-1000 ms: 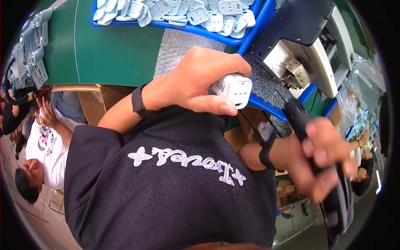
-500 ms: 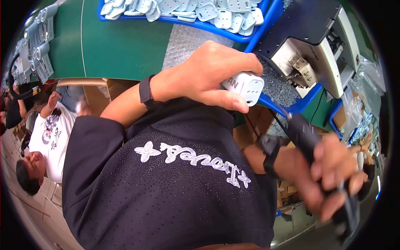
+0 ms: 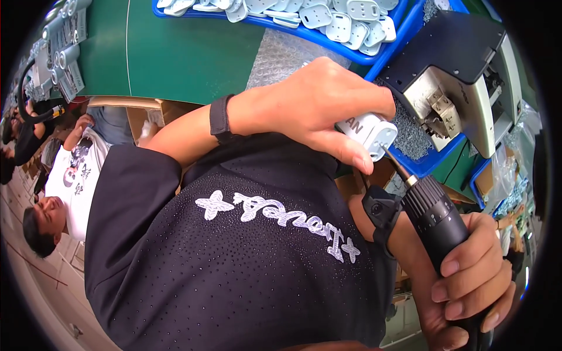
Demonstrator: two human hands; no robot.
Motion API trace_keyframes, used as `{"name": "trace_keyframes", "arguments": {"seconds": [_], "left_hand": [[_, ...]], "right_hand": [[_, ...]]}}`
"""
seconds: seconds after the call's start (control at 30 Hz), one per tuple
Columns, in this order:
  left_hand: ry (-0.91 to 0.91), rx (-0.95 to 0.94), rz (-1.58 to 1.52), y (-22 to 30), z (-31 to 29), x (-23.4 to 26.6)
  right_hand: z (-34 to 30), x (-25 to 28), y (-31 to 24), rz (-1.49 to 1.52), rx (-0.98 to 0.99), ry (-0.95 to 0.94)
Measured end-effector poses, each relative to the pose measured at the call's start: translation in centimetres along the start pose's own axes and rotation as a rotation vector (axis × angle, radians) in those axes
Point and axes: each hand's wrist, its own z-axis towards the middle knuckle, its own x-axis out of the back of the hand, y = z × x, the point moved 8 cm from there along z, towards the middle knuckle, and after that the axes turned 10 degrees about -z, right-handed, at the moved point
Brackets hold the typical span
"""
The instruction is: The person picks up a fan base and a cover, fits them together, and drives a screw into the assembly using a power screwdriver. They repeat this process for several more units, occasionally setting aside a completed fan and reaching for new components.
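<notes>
Over the table's near edge, my left hand (image 3: 328,105) is closed around a white plastic housing (image 3: 358,125). Its flat end cap (image 3: 383,139), with small holes, faces right. My right hand (image 3: 474,269) wraps round the grip of a black electric screwdriver (image 3: 430,210). The driver slants up to the left, and its thin bit meets the end cap at a hole. Whether a screw sits on the tip is too small to tell.
A blue tray (image 3: 266,22) of pale flat plates lies at the far side, beside bubble wrap (image 3: 275,55). At right a black-topped screw feeder (image 3: 448,47) stands by small screws (image 3: 413,137). Grey cylindrical devices (image 3: 67,55) lie far left; a person in white (image 3: 82,175) sits below them.
The screwdriver has swung up and left, bringing its bit from beside the housing onto the end cap. My left hand keeps its hold on the housing, shifted slightly right and down in view.
</notes>
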Motion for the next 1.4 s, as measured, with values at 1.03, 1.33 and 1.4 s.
{"name": "trace_keyframes", "arguments": {"seconds": [1.03,1.33,1.4], "left_hand": [[0.0,-0.015,0.042,0.0,0.2,0.5],[-0.005,-0.006,0.026,0.2,-0.2,0.1],[0.001,-0.002,0.03,0.2,-0.2,0.2]], "right_hand": [[-2.0,4.6,2.4,-0.277,-0.127,0.464],[0.3,0.6,-1.9,-0.048,0.093,0.062],[0.8,-0.1,-1.1,-0.052,0.084,0.053]]}}
